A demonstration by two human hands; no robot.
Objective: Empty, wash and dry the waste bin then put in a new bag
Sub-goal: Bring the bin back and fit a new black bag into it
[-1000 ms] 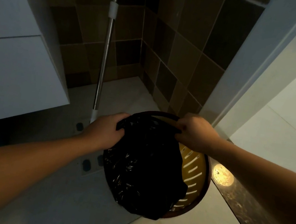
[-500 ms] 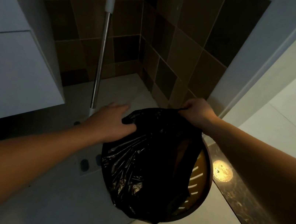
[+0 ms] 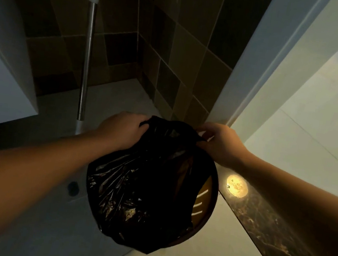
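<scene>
Both hands clench the black bag (image 3: 142, 181) top, left hand (image 3: 122, 130), right hand (image 3: 219, 143), probably gathering it to lift clear of the bin (image 3: 210, 203).

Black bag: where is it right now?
In the head view the black bag sits at centre, bulging out of the waste bin, its top edge gripped by the left hand and the right hand, beside the dark marble threshold.

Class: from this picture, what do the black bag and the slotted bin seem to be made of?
Black bag: thin glossy plastic film, judging by its crinkles and shiny highlights. Bin: probably rigid moulded plastic, yellowish inside with a dark rim and cut slots; the dim light leaves this uncertain.
</scene>
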